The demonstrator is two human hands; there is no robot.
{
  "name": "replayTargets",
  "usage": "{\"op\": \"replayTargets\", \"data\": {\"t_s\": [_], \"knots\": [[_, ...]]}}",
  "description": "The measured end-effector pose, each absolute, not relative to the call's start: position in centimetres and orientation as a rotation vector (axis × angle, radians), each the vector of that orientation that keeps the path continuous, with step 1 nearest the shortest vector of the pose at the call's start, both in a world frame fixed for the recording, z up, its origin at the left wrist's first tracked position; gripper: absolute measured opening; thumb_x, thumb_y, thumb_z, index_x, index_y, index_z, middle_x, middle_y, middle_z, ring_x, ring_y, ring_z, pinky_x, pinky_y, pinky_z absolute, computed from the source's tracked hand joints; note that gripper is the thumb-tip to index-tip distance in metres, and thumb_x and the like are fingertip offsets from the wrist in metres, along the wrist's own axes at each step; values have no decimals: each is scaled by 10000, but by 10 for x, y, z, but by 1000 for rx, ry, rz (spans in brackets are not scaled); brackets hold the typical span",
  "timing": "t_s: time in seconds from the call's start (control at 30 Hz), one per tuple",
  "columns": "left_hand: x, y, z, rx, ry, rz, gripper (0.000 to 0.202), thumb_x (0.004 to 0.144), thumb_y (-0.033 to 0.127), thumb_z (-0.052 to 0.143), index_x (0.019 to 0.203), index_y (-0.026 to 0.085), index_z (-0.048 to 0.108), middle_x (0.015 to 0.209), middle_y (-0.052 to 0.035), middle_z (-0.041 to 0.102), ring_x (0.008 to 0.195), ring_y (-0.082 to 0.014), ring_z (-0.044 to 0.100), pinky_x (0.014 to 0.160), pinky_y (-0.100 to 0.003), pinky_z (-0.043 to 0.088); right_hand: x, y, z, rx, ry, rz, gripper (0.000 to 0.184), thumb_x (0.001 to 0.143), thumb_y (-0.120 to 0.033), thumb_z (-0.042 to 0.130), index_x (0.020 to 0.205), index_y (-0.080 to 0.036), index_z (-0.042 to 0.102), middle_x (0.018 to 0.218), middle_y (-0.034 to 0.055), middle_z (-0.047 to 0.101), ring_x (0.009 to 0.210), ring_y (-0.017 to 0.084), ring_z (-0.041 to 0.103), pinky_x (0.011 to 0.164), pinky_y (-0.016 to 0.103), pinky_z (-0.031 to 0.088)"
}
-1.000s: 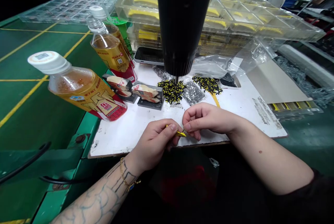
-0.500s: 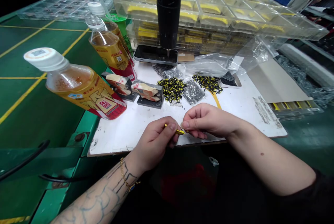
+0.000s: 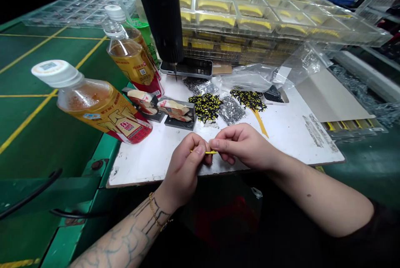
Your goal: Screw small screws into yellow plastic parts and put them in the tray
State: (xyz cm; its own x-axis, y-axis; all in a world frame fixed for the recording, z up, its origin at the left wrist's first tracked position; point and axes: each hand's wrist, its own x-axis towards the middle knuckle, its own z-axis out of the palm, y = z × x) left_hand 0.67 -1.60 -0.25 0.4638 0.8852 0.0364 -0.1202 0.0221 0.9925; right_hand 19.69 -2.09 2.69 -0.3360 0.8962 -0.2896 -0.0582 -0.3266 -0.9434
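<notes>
The grip of both hands was a firm pinch: the left hand [image 3: 183, 164] and the right hand [image 3: 242, 145] pressed thumb and fingertips on either end of a thin yellow strip [image 3: 210, 152], held level just above a white board [image 3: 150, 164] on the green tabletop [image 3: 46, 135]. Close by at 12 o'clock lay a heap of small black-and-yellow pieces [image 3: 206, 107], then a clear bag of grey metal parts [image 3: 231, 110] and a second black-and-yellow heap [image 3: 249, 99], with a loose yellow strip [image 3: 259, 123] below it. At 10 o'clock, paper-wrapped items [image 3: 173, 109] sat on dark blocks, and two plastic bottles of amber drink [image 3: 100, 110] [image 3: 131, 60] stood beyond. Farther off, a black electric screwdriver [image 3: 159, 10] hung with its bit just above a phone [image 3: 187, 68], before stacked clear trays of yellow parts [image 3: 237, 14].
</notes>
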Motion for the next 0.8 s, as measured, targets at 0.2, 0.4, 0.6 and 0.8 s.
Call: {"op": "replayTargets", "data": {"t_s": [0.2, 0.4, 0.6, 0.8], "knots": [[8, -17, -2, 1294, 782, 921, 208, 1005, 324, 475, 840, 209, 528, 782, -8, 570, 779, -187, 539, 766, -320, 434, 199, -22, 26, -1164, -1238, 1738, 357, 816, -456, 772, 835, -105, 712, 628, 7, 628, 496, 40, 531, 473, 139, 392], [9, -17, -7, 1242, 746, 938, 182, 1011, 346, 485, 887, 217, 519, 799, -4, 571, 789, -185, 542, 770, -318, 438, 197, -23, 27, -1175, -1236, 1685, 396, 814, -484, 766, 823, -92, 711, 621, 14, 626, 498, 38, 525, 484, 138, 409], [9, -17, -7, 1244, 743, 929, 190, 1023, 348, 472, 887, 219, 501, 823, -8, 557, 812, -186, 537, 785, -330, 440, 195, -25, 28, -1179, -1204, 1671, 374, 806, -466, 778, 831, -98, 717, 626, 8, 626, 499, 34, 523, 477, 133, 398], [8, -17, -7, 1229, 754, 934, 155, 1023, 359, 470, 941, 231, 501, 832, -6, 573, 816, -189, 538, 781, -328, 441, 193, -25, 32, -1168, -1210, 1666, 422, 786, -503, 781, 818, -87, 716, 645, 18, 635, 533, 40, 536, 513, 144, 432]]}}
